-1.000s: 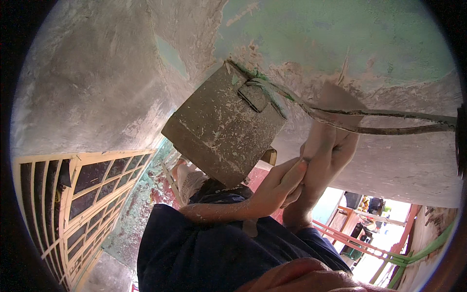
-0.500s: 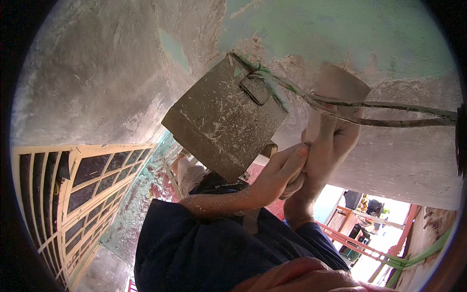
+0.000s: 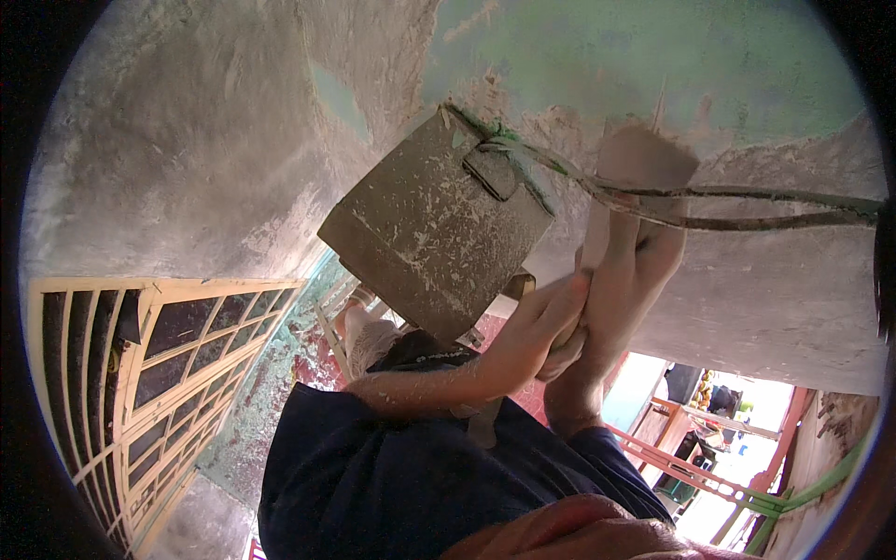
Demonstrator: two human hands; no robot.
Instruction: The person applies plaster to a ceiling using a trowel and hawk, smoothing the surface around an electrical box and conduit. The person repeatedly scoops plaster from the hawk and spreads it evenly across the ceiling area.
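A wide scraper blade lies against the wall along the lower edge of the green paint. My right hand is closed around the scraper's handle, with fingers stretched up toward the blade. Lower down, my left hand is closed at the handle end, pressed against the right hand; most of the handle is hidden. Two dark, paint-stained cables cross in front of the blade and my right fingers. Left of my hands, a dusty box speckled with pale flakes hangs at the wall, and the cables run from its top.
Green paint covers the wall above, with bare grey plaster at left. A cream window grille stands at lower left. Someone's leg shows below the box. At lower right, a pink railing crosses a bright opening.
The scraper blade and both hands have shifted slightly left along the wall. Both hands keep their hold.
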